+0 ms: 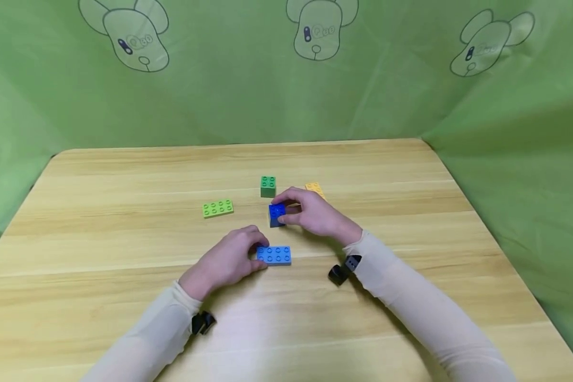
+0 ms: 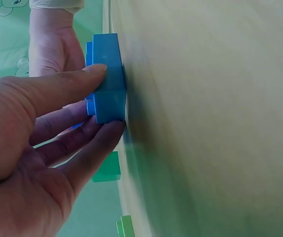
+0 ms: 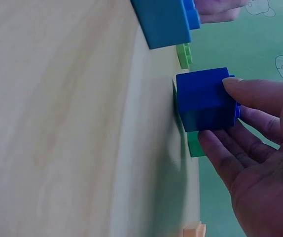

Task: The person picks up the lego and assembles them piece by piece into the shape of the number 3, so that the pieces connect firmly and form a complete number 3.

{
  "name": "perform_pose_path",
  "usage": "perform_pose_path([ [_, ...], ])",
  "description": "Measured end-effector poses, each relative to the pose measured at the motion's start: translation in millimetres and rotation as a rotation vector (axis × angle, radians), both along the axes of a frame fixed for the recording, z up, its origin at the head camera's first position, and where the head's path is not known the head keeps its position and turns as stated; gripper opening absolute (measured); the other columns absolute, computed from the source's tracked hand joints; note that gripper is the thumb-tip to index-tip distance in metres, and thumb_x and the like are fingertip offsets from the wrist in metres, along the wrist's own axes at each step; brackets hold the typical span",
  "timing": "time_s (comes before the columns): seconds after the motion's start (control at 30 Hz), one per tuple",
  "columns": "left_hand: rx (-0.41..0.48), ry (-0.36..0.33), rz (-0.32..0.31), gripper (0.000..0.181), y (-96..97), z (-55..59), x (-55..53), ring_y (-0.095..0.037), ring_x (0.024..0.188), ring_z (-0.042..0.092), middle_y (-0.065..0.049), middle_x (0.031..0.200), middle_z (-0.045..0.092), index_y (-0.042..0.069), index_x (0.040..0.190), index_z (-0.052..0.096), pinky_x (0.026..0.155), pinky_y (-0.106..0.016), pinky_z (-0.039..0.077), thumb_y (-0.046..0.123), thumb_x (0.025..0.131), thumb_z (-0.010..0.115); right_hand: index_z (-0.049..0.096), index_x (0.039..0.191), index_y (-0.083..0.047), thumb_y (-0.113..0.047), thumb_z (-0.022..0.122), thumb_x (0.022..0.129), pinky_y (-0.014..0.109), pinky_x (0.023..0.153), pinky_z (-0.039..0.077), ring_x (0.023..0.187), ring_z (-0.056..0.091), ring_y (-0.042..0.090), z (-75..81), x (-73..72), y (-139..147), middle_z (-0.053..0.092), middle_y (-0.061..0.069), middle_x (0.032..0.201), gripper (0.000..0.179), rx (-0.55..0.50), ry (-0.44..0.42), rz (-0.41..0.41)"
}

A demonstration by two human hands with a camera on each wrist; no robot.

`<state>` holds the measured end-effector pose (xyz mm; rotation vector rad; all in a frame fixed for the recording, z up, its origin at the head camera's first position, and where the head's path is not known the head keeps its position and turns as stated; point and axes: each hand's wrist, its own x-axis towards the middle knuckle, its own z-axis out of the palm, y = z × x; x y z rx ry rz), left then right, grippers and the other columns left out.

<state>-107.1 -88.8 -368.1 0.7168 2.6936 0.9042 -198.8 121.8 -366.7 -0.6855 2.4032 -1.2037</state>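
In the head view, my left hand [image 1: 228,258] pinches the left end of a light blue eight-stud building brick [image 1: 278,255], thumb on the near side and fingers at the far side. Its studs face up, and its underside is right at the tabletop in the left wrist view. My right hand [image 1: 317,213] holds a small dark blue building brick [image 1: 274,218] between thumb and fingers, a little farther back. That brick also has its studs upward and shows its plain sides [image 3: 205,91] in the right wrist view.
Behind the dark blue brick stands a green four-stud brick [image 1: 268,188]. A thin lime green brick [image 1: 218,208] lies to the left. Beyond my right hand, a yellow-orange brick [image 1: 314,188] is partly hidden. Green cloth [image 1: 248,106] hangs behind the wooden table [image 1: 124,223].
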Motion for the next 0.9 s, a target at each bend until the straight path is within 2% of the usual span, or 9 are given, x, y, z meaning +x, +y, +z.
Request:
perform_pose_path([
  [0.27, -0.008, 0.010, -0.023, 0.036, -0.7, 0.2, -1.3, -0.019, 0.089, 0.058, -0.002, 0.100, 0.062, 0.002, 0.112, 0.069, 0.085, -0.033, 0.050, 0.016, 0.082, 0.082, 0.063, 0.124, -0.008, -0.007, 0.070, 0.091, 0.033, 0.096, 0.048, 0.113, 0.059, 0.022, 9.8, 6.5, 4, 0.058, 0.004, 0.122, 0.033, -0.041, 0.002, 0.016],
  [0.53, -0.007, 0.028, -0.051, 0.035, -0.5, -0.6, -2.6, -0.018, 0.091, 0.058, -0.003, 0.102, 0.062, 0.001, 0.112, 0.069, 0.087, -0.034, 0.050, 0.016, 0.083, 0.081, 0.064, 0.121, -0.006, -0.006, 0.071, 0.090, 0.038, 0.098, 0.047, 0.112, 0.059, 0.022, 17.5, 14.1, 11, 0.060, 0.004, 0.119, 0.032, -0.076, 0.036, 0.044],
  [0.9, -0.007, 0.015, -0.043, 0.033, -0.8, -0.8, -3.7, -0.017, 0.091, 0.059, -0.002, 0.101, 0.062, 0.002, 0.110, 0.070, 0.087, -0.033, 0.050, 0.016, 0.083, 0.081, 0.065, 0.119, -0.006, -0.008, 0.073, 0.089, 0.040, 0.098, 0.047, 0.111, 0.059, 0.021, 19.6, 20.4, 17, 0.061, 0.004, 0.117, 0.030, -0.099, 0.061, 0.070],
])
